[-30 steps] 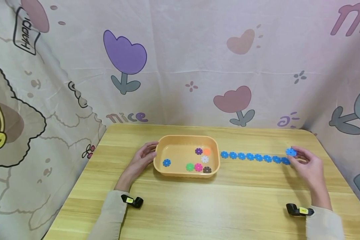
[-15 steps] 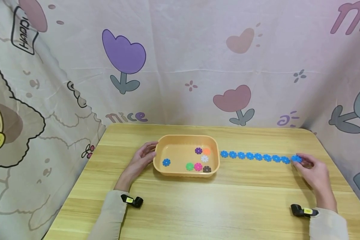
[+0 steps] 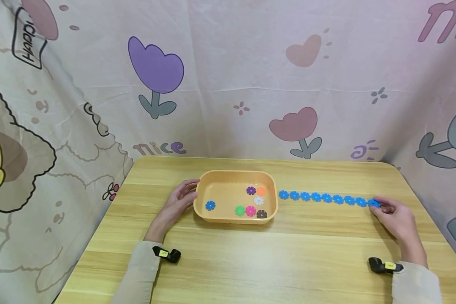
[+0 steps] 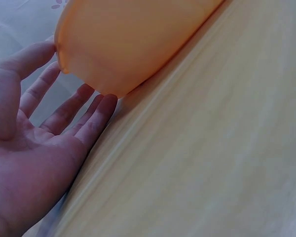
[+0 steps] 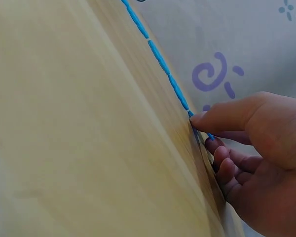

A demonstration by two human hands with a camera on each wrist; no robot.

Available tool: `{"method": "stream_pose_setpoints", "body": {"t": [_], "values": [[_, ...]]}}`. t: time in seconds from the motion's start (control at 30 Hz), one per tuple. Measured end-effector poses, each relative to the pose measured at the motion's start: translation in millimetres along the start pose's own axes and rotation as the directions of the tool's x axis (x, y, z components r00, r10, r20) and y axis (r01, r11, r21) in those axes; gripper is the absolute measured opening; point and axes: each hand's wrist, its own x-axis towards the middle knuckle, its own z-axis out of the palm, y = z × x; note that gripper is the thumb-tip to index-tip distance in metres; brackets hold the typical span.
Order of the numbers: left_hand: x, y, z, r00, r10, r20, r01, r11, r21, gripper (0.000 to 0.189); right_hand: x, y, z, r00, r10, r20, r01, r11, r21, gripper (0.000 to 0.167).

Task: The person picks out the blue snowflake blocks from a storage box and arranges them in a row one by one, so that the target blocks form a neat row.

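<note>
In the head view my right hand [image 3: 397, 217] pinches a blue notched snowflake disc [image 3: 374, 203] at the right end of a row of like blue discs [image 3: 327, 198] on the table. The right wrist view shows my thumb on the near side of that disc [image 5: 191, 113], which sits right at its neighbour's edge. My left hand [image 3: 177, 202] touches the left end of a shallow yellow-orange tray [image 3: 232, 221]. Seen in the left wrist view, its thumb meets the rim and its lightly bent fingertips touch the tray wall [image 4: 89, 74].
Inside the tray lie a blue disc [image 3: 210, 205] at left and, at right, purple [image 3: 251, 191], orange [image 3: 261, 191], white [image 3: 259, 201], green [image 3: 240, 210], pink [image 3: 250, 211] and dark brown [image 3: 261, 214] ones. A printed cloth [image 3: 220, 63] hangs behind the wooden table [image 3: 228, 261].
My right hand has moved right and down with its blue disc, from above the row onto the table at its right end. My left hand and the tray stay put.
</note>
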Motion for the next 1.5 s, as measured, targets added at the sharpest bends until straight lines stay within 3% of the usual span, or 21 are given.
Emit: {"method": "stream_pose_setpoints", "body": {"t": [0.5,0.7,0.87,1.1,1.3,1.5], "values": [[-0.6,0.4,0.1,1.000,0.000,-0.002,0.000,1.000,0.002,0.049,2.2,2,-1,0.999,-0.008,0.032,0.009,1.000,-0.006,0.048],[-1.1,0.6,1.3,1.000,-0.009,-0.012,0.008,1.000,-0.006,0.049,-3.0,-1,-6,1.000,0.025,0.001,-0.025,0.994,0.103,0.054],[-0.9,1.1,1.9,1.000,-0.015,-0.018,0.015,1.000,-0.014,0.048,-5.4,-13,-9,0.999,0.015,-0.034,-0.008,0.979,0.205,0.050],[-0.4,0.1,0.1,1.000,-0.003,-0.010,0.003,1.000,0.002,0.049,-4.0,-42,-11,0.993,-0.090,-0.078,0.110,0.949,0.296,0.034],[-0.9,-0.3,-0.1,1.000,-0.004,-0.006,0.004,1.000,-0.001,0.050,-3.5,-70,-4,0.971,-0.228,-0.066,0.237,0.903,0.359,0.033],[-0.5,1.8,1.1,1.000,-0.015,-0.012,0.014,1.000,-0.023,0.050,-6.8,-96,5,0.958,-0.284,-0.049,0.281,0.882,0.379,0.035]]}}
